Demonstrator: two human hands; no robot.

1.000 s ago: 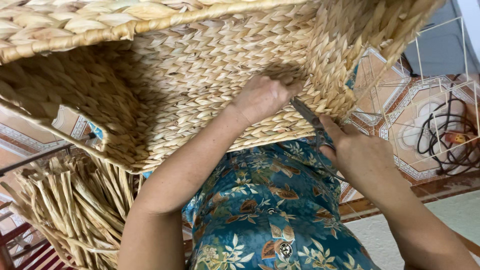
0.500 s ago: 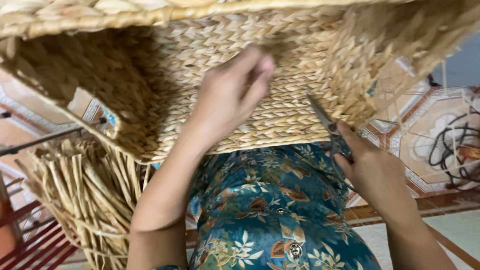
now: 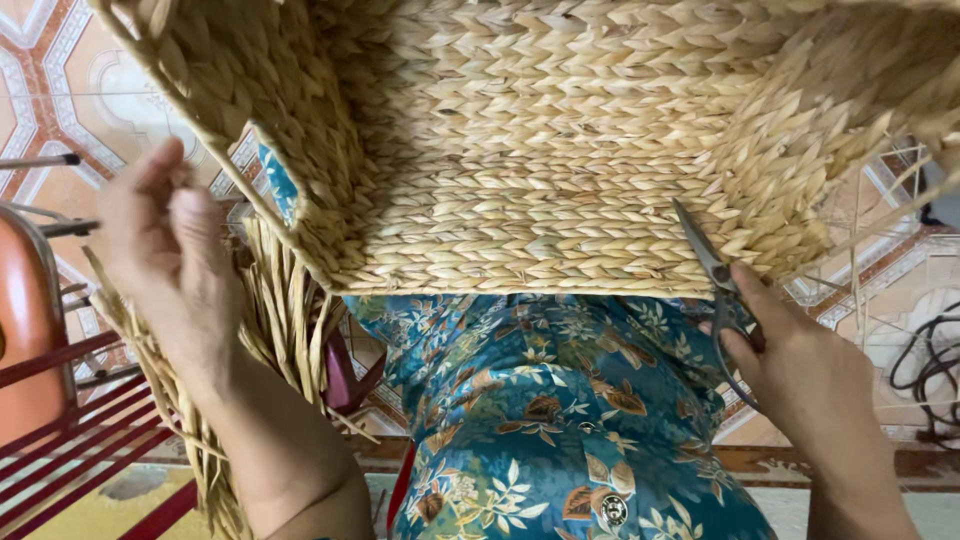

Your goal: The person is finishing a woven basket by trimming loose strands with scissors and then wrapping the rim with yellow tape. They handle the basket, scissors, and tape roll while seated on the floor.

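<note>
At the far left, your left hand is lifted off the work, fingers loosely curled and holding nothing that shows; it hangs just outside the left wall of the woven basket, above the bundle of loose straw ends that trails down from the basket's corner. Beyond it stand a red metal rack and an orange seat back, so that side is crowded low down. The basket is tipped toward you with its open mouth facing you and its near rim resting across your lap, over the blue floral cloth; that tilt appears meant to expose the inside floor and walls to your eyes. To the right, your right hand is closed around the handles of the scissors, blades nearly together and pointing up at the lower right corner of the weave, where stray fibres stick out. Past that corner the tiled floor leaves room, apart from a dark cable.
</note>
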